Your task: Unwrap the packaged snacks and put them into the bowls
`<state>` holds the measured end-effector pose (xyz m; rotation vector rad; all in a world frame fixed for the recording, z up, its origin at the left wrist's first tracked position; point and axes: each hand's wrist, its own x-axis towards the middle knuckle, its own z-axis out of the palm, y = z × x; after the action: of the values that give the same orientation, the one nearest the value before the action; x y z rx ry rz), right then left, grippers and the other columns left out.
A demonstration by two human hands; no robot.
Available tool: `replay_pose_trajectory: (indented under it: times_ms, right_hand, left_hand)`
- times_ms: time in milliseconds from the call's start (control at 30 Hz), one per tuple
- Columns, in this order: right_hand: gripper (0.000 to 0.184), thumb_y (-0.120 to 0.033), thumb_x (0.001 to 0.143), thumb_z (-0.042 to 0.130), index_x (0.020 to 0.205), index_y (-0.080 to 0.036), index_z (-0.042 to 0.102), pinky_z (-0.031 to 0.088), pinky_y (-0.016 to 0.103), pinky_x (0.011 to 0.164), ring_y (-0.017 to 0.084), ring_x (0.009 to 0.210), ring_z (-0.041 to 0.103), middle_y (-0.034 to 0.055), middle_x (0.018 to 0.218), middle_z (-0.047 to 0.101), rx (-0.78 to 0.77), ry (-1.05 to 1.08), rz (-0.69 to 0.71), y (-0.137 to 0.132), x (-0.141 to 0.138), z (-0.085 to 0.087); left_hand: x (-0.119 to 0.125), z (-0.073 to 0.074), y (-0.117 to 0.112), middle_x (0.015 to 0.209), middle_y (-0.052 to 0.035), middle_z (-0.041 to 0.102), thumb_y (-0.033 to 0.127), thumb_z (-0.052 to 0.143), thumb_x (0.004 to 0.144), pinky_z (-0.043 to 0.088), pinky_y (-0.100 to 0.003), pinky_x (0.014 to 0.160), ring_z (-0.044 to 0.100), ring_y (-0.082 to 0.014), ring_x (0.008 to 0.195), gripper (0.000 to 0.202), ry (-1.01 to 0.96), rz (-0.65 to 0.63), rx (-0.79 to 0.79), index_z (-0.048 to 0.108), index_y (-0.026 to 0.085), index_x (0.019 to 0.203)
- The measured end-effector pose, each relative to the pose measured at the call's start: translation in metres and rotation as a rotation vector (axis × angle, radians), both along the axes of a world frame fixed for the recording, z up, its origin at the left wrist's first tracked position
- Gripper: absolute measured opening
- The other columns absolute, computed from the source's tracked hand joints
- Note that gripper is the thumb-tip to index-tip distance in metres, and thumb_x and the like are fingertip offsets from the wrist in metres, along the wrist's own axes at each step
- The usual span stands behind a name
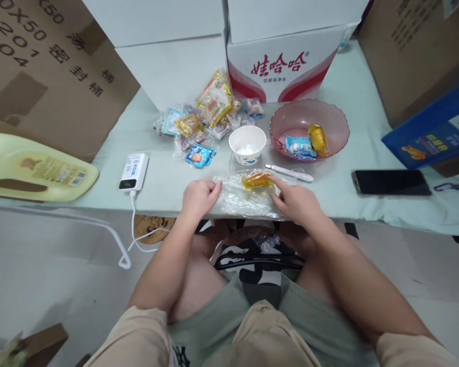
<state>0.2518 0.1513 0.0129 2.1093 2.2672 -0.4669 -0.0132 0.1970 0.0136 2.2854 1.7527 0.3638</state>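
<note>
A sheet of clear plastic film (239, 200) lies crinkled at the table's front edge. On it rests a small yellow-wrapped snack packet (256, 180). My left hand (201, 196) is closed at the film's left edge, thumb and fingers pinching it. At the right, my right hand (298, 201) reaches in with its index finger stretched to the packet's right end. Its thumb and the other fingers are partly hidden over the film. Just behind lies a white utility knife (289, 172). A white paper bowl (248, 138) with something white inside stands beyond the packet.
A pink glass bowl (338, 140) holds blue and yellow packets. Behind the paper bowl is a pile of wrapped snacks (214, 104). A power bank (133, 172) with a cable sits left, a phone (390, 182) right. White cartons (279, 66) line the back; a yellow jug (72, 176) lies left.
</note>
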Motion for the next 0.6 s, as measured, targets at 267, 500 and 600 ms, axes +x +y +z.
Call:
replay_pose_trajectory:
  times_ms: [267, 500, 600]
  right_hand:
    - [0.023, -0.023, 0.089, 0.054, 0.104, -0.017, 0.069, 0.047, 0.043, 0.091, 0.031, 0.111, 0.060, 0.0144, 0.121, 0.067, 0.288, 0.102, 0.131, 0.010, -0.009, -0.012]
    - [0.065, -0.019, 0.079, 0.062, 0.143, -0.025, 0.048, 0.048, 0.051, 0.101, 0.033, 0.132, 0.053, 0.0097, 0.149, 0.052, 0.249, 0.290, 0.152, 0.014, -0.010, -0.025]
    - [0.065, -0.016, 0.077, 0.061, 0.140, -0.027, 0.052, 0.049, 0.049, 0.102, 0.031, 0.132, 0.053, 0.0089, 0.150, 0.051, 0.241, 0.420, 0.165, 0.017, -0.009, -0.031]
  left_hand:
    - [0.025, -0.022, 0.017, 0.124, -0.0100, 0.066, 0.035, 0.064, 0.082, 0.046, -0.042, 0.104, 0.060, -0.0273, 0.118, 0.017, -0.372, -0.129, -0.133, 0.068, 0.020, 0.088]
    - [0.045, -0.009, 0.011, 0.103, -0.0072, 0.075, 0.045, 0.071, 0.074, 0.042, -0.018, 0.047, 0.071, -0.0238, 0.094, 0.032, -1.284, 0.138, -0.753, 0.054, 0.020, 0.085]
    - [0.044, -0.003, 0.013, 0.098, -0.0079, 0.075, 0.043, 0.075, 0.069, 0.023, -0.013, 0.035, 0.074, -0.0239, 0.087, 0.037, -1.422, 0.175, -0.836, 0.049, 0.020, 0.082]
